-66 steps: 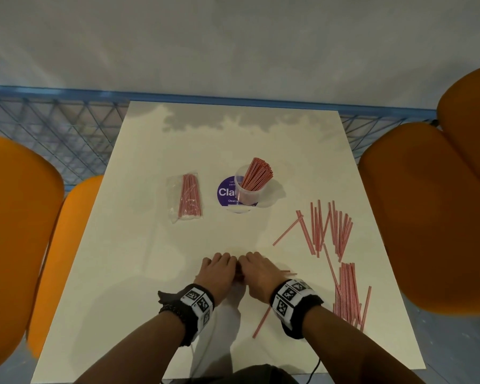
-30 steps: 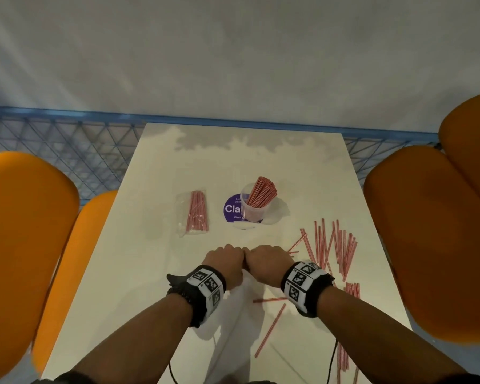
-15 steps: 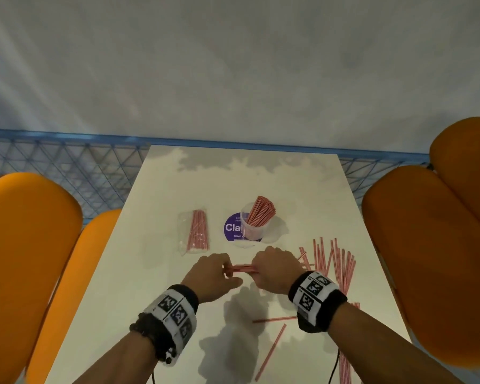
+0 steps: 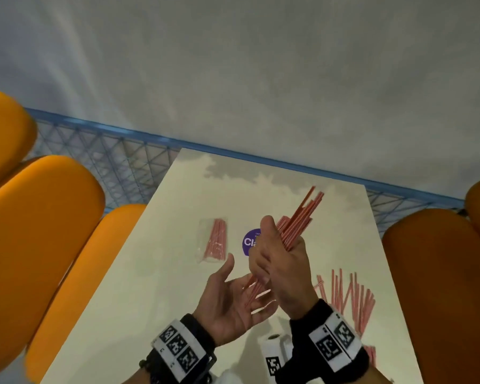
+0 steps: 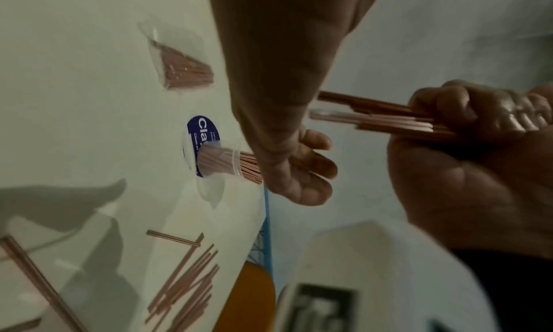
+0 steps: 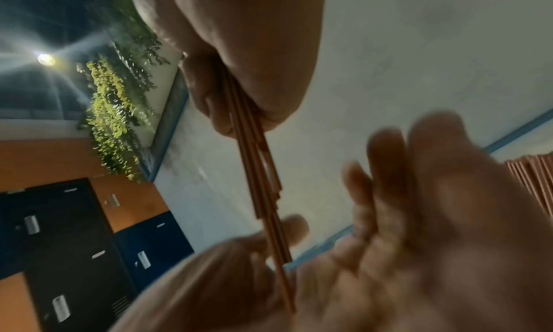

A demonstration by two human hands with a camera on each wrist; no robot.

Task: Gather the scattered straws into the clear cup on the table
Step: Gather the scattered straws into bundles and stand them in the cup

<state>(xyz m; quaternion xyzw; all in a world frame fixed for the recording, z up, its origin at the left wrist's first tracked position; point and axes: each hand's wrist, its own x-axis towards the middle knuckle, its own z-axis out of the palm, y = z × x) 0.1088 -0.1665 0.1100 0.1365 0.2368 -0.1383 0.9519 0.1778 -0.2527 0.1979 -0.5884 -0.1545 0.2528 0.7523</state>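
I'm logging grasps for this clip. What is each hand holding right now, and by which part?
The right hand grips a bundle of straws around its middle. The left hand is open, palm up under the bundle's lower ends, gripping nothing.

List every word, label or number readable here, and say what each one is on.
"Cla": large white letters on the purple round sticker on the table; the rest is hidden by the right hand.
Small print on the sticker: too small to read.
Wristbands: black-and-white square codes only, no words.
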